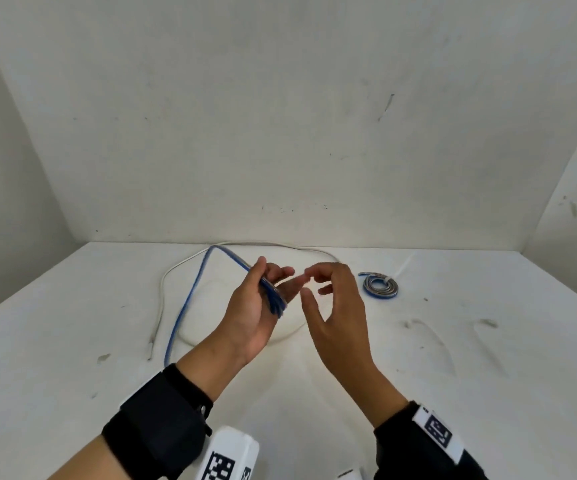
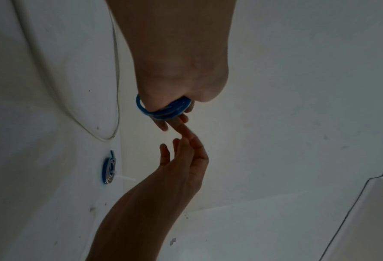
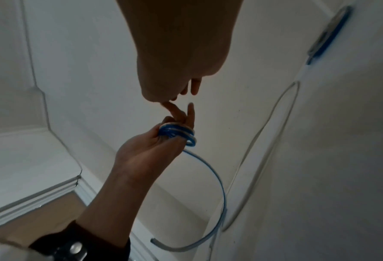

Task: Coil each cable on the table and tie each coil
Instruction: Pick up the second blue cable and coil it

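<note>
Holding several blue cable (image 1: 275, 299) loops wound round its fingers, the left hand (image 1: 256, 306) is raised above the table (image 1: 72, 341). The cable's free length trails onto the table. The right hand (image 1: 335, 306) hovers beside it, fingers loosely curled, gripping nothing.

The blue cable (image 1: 190, 299) looks glossy, smooth plastic; the table (image 1: 488, 358) is matt white, scuffed.
</note>
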A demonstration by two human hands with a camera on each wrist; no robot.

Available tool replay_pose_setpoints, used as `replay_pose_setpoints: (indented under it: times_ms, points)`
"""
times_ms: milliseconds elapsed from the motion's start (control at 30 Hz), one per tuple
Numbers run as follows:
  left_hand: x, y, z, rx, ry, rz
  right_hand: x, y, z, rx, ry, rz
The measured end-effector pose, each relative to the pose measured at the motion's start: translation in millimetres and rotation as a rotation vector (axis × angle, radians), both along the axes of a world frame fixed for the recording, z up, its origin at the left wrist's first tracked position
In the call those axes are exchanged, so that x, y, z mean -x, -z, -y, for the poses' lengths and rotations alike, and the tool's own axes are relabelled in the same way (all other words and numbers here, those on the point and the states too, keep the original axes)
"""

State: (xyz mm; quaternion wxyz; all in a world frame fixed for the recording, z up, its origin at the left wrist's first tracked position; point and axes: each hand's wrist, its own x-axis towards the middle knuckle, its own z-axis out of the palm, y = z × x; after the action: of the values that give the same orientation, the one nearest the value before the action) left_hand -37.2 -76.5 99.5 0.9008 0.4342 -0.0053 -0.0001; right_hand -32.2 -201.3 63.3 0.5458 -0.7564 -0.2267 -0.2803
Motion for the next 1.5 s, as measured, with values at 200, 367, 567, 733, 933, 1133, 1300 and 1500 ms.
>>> replay_pose_setpoints:
  times_ms: [200, 367, 567, 733, 933, 1133, 1300, 1500]
  points:
    - [1, 0, 9, -0.044, -0.008, 0.023, 7, 5, -11, 0.072, -0.064, -0.121]
    - [5, 6, 12, -0.154, -0.007, 0.005, 6, 4, -14, 0.135, -0.019, -0.148]
    - [3, 12, 17, -0.173, 0.036, -0.010, 2, 8, -12, 0.204, 0.043, -0.128]
    - [-2, 14, 5, -0.111, 0.099, -0.116, 3, 1, 4, 0.097, -0.095, -0.225]
    - [-1, 14, -6, -0.263, 0.267, -0.141, -14, -15, 31, 0.037, -0.072, -0.138]
    - [15, 5, -7, -0.538, 0.559, -0.048, -37, -10, 30, 0.548, -0.263, 0.058]
    - [17, -5, -16, -0.567, 0.579, 0.033, -35, 4, 19, 0.270, -0.390, -0.024]
    - [11, 0, -17, -0.439, 0.548, 0.095, -23, 13, 4, -0.012, -0.526, -0.314]
